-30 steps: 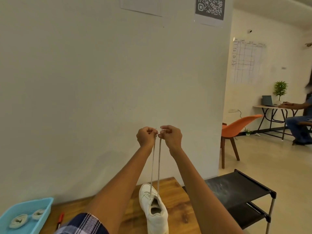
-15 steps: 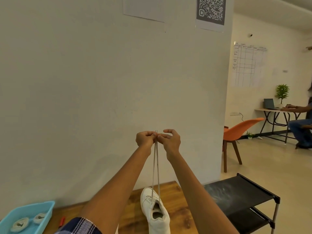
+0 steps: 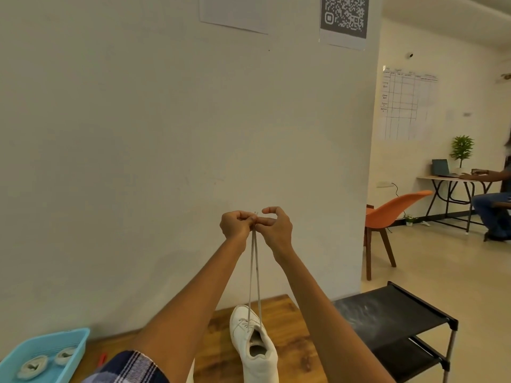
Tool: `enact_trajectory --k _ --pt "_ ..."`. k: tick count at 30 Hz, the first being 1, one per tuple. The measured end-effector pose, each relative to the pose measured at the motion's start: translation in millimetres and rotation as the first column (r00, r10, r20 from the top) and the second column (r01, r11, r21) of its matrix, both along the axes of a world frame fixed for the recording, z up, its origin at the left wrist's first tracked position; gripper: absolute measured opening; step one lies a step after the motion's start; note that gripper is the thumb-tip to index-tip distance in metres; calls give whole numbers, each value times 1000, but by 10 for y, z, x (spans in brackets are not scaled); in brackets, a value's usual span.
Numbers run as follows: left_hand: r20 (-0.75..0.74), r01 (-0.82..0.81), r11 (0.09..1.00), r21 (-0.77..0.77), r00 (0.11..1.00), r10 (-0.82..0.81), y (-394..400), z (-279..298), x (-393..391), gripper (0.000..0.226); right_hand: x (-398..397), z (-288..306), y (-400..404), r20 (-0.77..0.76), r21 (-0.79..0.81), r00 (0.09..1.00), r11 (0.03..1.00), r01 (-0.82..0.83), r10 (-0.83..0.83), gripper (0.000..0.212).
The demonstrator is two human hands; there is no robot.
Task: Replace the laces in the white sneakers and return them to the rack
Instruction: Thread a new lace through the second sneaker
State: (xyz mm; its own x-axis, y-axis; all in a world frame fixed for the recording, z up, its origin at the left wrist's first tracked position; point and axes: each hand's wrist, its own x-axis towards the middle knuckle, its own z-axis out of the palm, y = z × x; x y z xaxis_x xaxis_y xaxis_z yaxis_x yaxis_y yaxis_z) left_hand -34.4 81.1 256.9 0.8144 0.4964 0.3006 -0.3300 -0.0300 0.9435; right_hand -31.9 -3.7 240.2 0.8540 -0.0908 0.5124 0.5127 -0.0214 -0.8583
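Raised at arm's length before a white wall: left hand (image 3: 235, 225) and right hand (image 3: 276, 229), knuckles together, pinching the two ends of a lace (image 3: 254, 272) strung taut down to a white sneaker (image 3: 255, 346) below them on the wooden table (image 3: 290, 341); QR code sheet (image 3: 344, 19) above, black rack (image 3: 387, 316) lower right, no brand legible

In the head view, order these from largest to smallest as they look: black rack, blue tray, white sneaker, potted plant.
1. black rack
2. blue tray and white sneaker: look alike, unranked
3. potted plant, far away
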Motion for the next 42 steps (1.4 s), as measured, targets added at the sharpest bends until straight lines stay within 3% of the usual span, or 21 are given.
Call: enact_trajectory --k 11,16,22,32,37,41,42 --pt "-26 71 994 -85 997 -73 41 -19 42 4 47 -11 61 137 -138 983 981 139 -120 26" --pt "-36 102 976 -194 993 -111 30 -75 76 17 48 -12 63 115 -83 984 986 148 -138 26" --pt "-154 208 978 -1 967 -205 53 -411 60 27 67 -69 59 80 -12 982 985 173 -172 24" --pt "-144 330 944 27 935 -323 45 -454 67 20 107 -66 -39 28 49 989 988 144 -146 25" --pt "-113 241 970 -19 964 -242 41 -434 59 14 128 -64 -26 38 37 991 991 125 -127 25" --pt "-95 31 975 -218 994 -53 82 -442 97 20 175 -102 -63 35 57 988 987 149 -151 24" --pt "-124 -42 977 -208 992 16 128 -478 109 22 198 -120 -92 22 71 986 984 161 -163 23"
